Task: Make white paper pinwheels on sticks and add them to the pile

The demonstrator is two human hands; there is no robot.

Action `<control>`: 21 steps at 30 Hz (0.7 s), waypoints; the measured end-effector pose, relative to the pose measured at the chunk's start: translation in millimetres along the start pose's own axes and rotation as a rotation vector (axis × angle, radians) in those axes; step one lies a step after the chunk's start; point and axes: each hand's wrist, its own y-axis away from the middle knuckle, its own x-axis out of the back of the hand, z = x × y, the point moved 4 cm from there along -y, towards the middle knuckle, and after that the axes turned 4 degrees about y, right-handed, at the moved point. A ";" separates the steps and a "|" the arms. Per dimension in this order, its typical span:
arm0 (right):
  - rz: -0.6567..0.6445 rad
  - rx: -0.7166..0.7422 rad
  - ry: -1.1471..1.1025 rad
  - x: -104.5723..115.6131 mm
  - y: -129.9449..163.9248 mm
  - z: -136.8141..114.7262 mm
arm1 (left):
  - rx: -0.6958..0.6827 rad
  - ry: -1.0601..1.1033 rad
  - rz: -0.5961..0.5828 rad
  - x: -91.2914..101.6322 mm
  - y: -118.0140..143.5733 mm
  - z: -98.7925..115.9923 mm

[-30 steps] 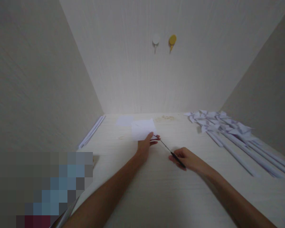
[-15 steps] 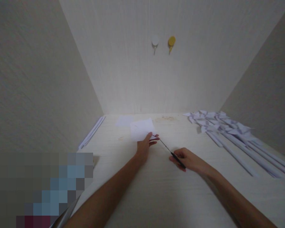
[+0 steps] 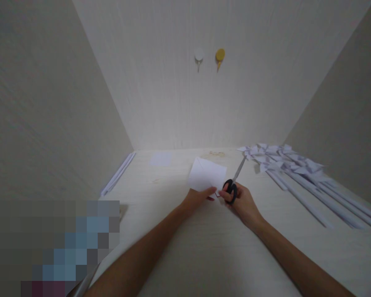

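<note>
My left hand (image 3: 195, 198) pinches the near edge of a white sheet of paper (image 3: 207, 174), held just above the pale desk (image 3: 210, 247). My right hand (image 3: 243, 203) grips black-handled scissors (image 3: 233, 183); their blades point up and away to the right, beside the paper's right edge. The two hands are close together at the middle of the desk.
A pile of white paper pinwheels on long rolled sticks (image 3: 297, 173) fills the right side. Rolled white sticks (image 3: 117, 173) lie along the left wall. A small paper square (image 3: 160, 158) lies at the back. Two hooks, white (image 3: 199, 55) and yellow (image 3: 220, 55), hang on the back wall.
The left hand brought the paper right and nearer. The right hand moved in beside it and turned the scissors, so their blades point up-right instead of toward the left hand.
</note>
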 end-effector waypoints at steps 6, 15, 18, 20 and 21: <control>0.006 -0.016 -0.030 -0.7 0.8 -0.8 | -0.010 -0.021 -0.032 0.3 0.4 1.3; 0.018 -0.035 -0.010 0.8 -1.8 1.4 | 0.008 0.008 0.014 1.5 -0.5 -1.2; 0.001 -0.029 0.006 0.9 -1.8 1.1 | 0.008 0.008 0.037 1.9 0.0 -0.2; -0.013 -0.035 0.012 0.7 -1.6 0.3 | 0.008 0.014 0.031 1.6 0.3 0.2; -0.018 -0.043 0.014 0.5 -1.5 0.1 | 0.006 0.018 0.027 1.5 0.3 0.1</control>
